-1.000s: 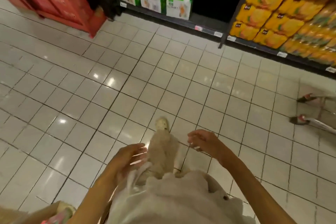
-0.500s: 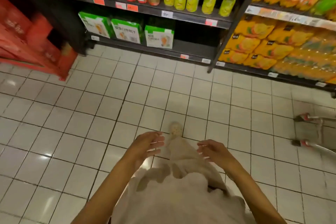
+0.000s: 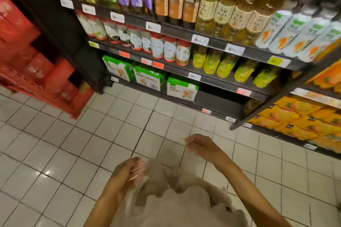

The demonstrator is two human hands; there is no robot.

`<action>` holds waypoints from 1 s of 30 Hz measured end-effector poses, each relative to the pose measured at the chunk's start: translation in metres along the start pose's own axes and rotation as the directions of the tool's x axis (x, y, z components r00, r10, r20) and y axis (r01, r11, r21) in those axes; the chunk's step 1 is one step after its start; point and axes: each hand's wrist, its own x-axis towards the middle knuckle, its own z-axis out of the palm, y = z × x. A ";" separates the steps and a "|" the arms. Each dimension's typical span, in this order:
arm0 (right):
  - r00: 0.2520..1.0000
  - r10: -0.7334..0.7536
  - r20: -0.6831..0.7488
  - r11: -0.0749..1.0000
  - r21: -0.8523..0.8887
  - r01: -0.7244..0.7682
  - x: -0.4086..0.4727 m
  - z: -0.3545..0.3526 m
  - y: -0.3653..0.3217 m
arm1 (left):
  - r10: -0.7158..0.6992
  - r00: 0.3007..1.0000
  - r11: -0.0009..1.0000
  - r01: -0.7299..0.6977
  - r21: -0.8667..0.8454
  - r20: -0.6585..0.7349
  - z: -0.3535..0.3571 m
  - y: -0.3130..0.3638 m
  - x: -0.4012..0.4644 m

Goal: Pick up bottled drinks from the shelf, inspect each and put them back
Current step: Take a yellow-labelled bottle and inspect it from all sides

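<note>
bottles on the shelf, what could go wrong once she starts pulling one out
The bottles stand tightly packed, so pulling one may tip its neighbours. The yellow bottles sit at the shelf's front edge and could roll off if nudged. Both hands, left and right, are low and empty; a hurried reach risks a poor hold.

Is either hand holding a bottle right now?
No, the left hand and right hand hang empty above the floor, apart from the bottles.

A black metal shelf point(image 3: 184, 32) carries rows of amber glass bottled drinks point(image 3: 175, 3); lower tiers hold yellow-green plastic bottles point(image 3: 210, 62) and green-and-white cardboard cartons point(image 3: 182, 88).
</note>
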 end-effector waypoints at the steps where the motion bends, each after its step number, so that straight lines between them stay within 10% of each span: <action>1: 1.000 -0.010 -0.007 0.999 0.031 0.011 0.014 -0.005 -0.014 | 0.006 1.000 1.000 -0.006 0.010 -0.017 0.003 0.020 0.011; 9: 0.864 -0.298 -0.405 0.914 0.141 0.381 0.114 -0.079 -0.138 | 0.316 0.918 0.928 -0.351 0.121 0.242 0.089 0.260 0.085; 18: 0.423 -0.617 -0.664 0.564 0.001 0.826 0.083 -0.170 -0.324 | 0.733 0.464 0.562 -0.825 -0.060 0.497 0.186 0.492 0.027; 30: 0.077 -0.748 -0.659 0.365 -0.312 0.877 0.067 -0.269 -0.508 | 0.913 0.074 0.130 -0.985 -0.112 0.401 0.275 0.634 -0.044</action>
